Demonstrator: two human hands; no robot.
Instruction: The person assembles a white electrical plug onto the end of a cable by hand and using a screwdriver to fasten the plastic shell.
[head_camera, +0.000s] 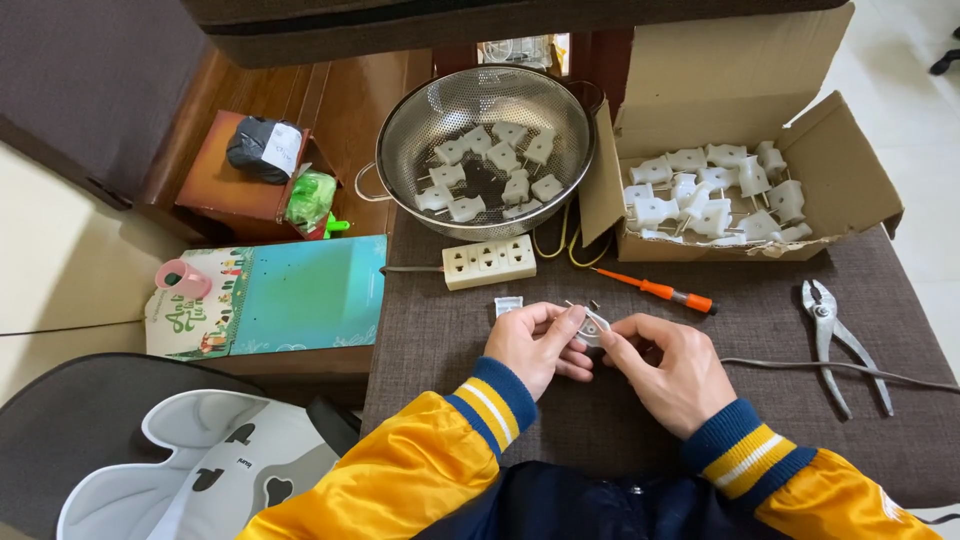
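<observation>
Just in front of the cream plastic power strip (488, 262), the person's left hand (532, 345) and right hand (672, 368) meet, both pinched on a small white two-pin plug (594, 326) with its pins showing. The step looks like plug assembly; next probably calls for the orange-handled screwdriver (658, 291) right of the strip.

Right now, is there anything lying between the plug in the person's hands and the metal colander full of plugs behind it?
Yes. The white plug, pinched by the left hand and right hand, has the cream power strip lying on the table between it and the colander. A small white plug piece lies just before the strip.
</observation>
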